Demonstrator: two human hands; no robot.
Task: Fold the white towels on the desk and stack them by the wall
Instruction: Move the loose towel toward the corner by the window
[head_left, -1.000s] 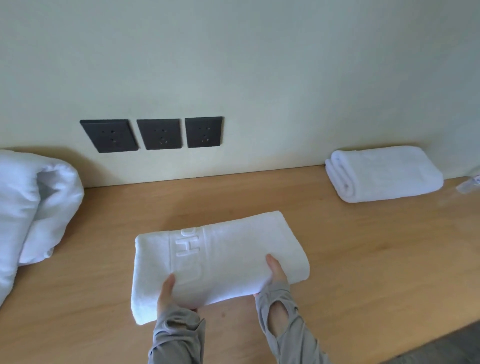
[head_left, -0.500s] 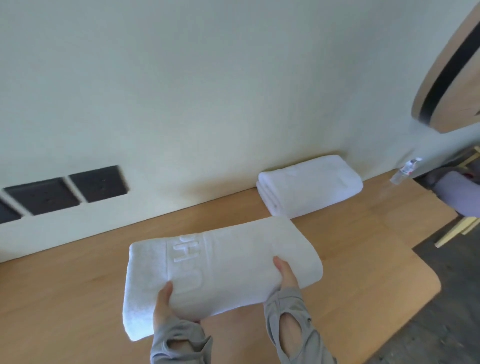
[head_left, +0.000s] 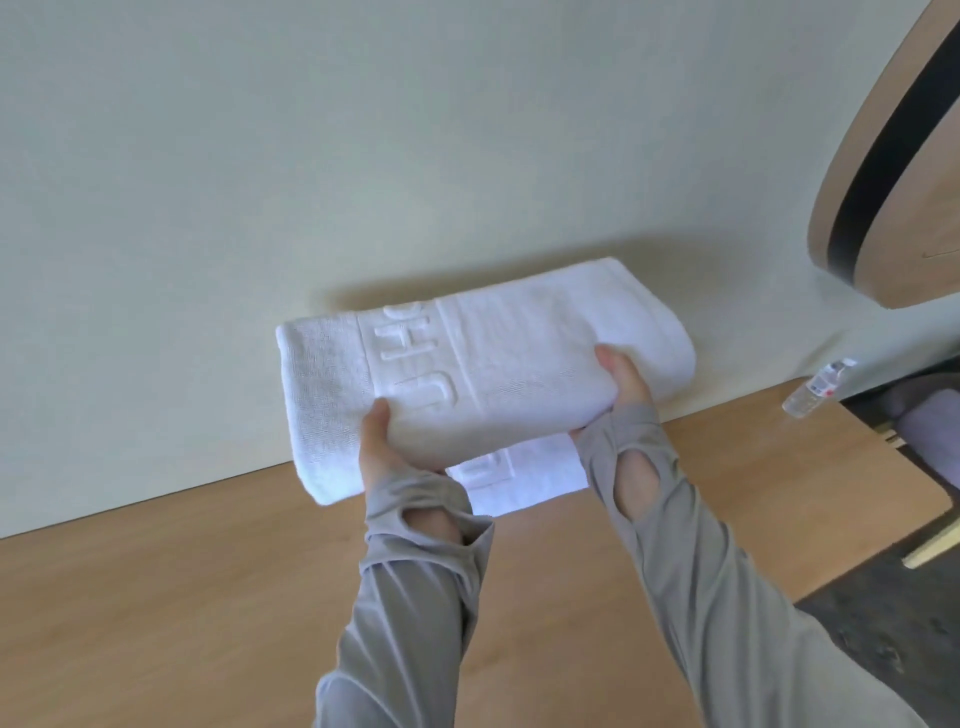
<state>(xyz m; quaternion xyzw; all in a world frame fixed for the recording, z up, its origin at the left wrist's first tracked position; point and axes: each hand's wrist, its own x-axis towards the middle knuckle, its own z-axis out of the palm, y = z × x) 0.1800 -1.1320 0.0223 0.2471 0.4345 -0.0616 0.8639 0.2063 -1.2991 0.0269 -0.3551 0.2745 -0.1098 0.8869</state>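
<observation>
Light-brown wooden desk top (head_left: 156, 623) is running from the left edge across the lower view, meeting a plain, pale cream wall (head_left: 260, 156) that is filling the upper part. Left of middle, the left hand (head_left: 382, 447) is gripping the near edge of a thick folded white terry towel with raised letters (head_left: 519, 353), thumb lying on top and fingers hidden underneath. This towel is being held close to the wall, directly over a second folded white towel (head_left: 524, 480) lying on the desk; only a near strip of the lower one is showing between the wrists, and whether the two are touching cannot be told. The right hand (head_left: 626, 382) is gripping the same near edge further right, thumb on top. Long grey sleeves with thumb holes (head_left: 415, 597) are covering both arms. Further right, a small clear plastic bottle (head_left: 814, 388) is lying near the wall. Above it, a rounded wooden panel with a black band (head_left: 893, 156) is hanging. Dark floor (head_left: 883, 623) is showing beyond the desk's right end.
</observation>
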